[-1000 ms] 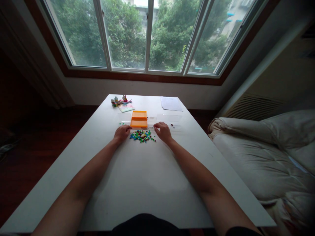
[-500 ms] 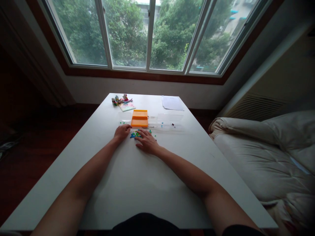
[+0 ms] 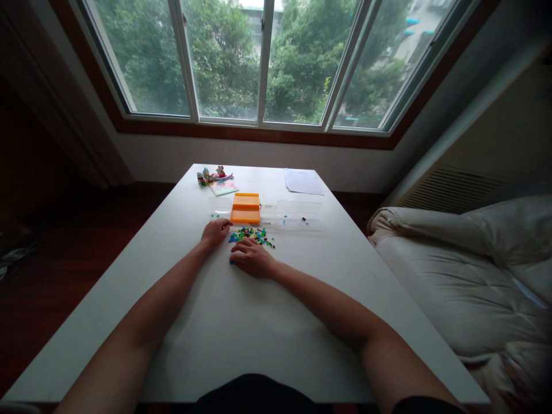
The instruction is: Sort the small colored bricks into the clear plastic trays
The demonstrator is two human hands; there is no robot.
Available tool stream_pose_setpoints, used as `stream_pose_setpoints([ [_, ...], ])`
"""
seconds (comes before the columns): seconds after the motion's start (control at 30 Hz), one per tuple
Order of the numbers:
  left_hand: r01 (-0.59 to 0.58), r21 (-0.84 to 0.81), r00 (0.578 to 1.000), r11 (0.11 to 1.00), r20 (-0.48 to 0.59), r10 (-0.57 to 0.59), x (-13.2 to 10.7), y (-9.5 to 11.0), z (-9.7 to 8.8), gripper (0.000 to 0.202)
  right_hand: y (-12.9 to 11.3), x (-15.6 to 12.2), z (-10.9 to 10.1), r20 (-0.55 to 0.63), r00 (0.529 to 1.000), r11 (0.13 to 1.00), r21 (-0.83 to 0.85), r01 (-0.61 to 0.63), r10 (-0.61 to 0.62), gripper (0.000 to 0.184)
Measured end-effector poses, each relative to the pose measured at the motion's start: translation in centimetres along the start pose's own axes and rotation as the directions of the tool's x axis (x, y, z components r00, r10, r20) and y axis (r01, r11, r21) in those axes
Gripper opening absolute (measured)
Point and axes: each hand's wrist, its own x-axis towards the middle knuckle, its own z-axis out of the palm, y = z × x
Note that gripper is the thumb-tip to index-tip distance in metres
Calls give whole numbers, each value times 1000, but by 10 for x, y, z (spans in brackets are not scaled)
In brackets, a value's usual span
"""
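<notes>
A loose pile of small toy bricks [image 3: 249, 233] in blue, green, yellow and dark colours lies on the white table. My right hand [image 3: 254, 260] is just on the near side of it, with a small blue brick [image 3: 232, 263] at its fingertips. To the left of the pile, my left hand [image 3: 215, 231] rests on the table with its fingers curled together; whatever they may hold is too small to make out. Just beyond the hands sits an orange tray [image 3: 245, 214], close to the left fingertips.
Clear plastic trays [image 3: 298, 207] flank the orange one, with a few small pieces in or near them. Farther back are small colourful figures [image 3: 204, 176], a patterned card [image 3: 224, 187] and white papers [image 3: 302, 180]. A beige sofa [image 3: 457, 276] stands right of the table [image 3: 259, 333].
My right hand has drawn back from over the pile towards me, uncovering the bricks, and a blue brick now shows at its fingertips. The left hand has stayed in place.
</notes>
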Motion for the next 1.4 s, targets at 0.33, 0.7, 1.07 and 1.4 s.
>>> stream_pose_setpoints([
  [0.33,-141,-23,989,990,30,142,-5,11,-1,21,-3,0,-2,40,991,990,62,124,-127,15],
  [0.7,-146,-65,971,987,184,156,-3,7,-11,22,35,-11,-11,-167,969,981,83,-173,185,12],
  [1.07,-135,3,961,991,244,130,0,8,-8,26,110,-52,-47,-510,587,708,65,-703,629,16],
  [1.4,-132,-21,963,991,234,134,0,8,-8,19,128,-62,-44,-575,381,519,89,-850,724,17],
])
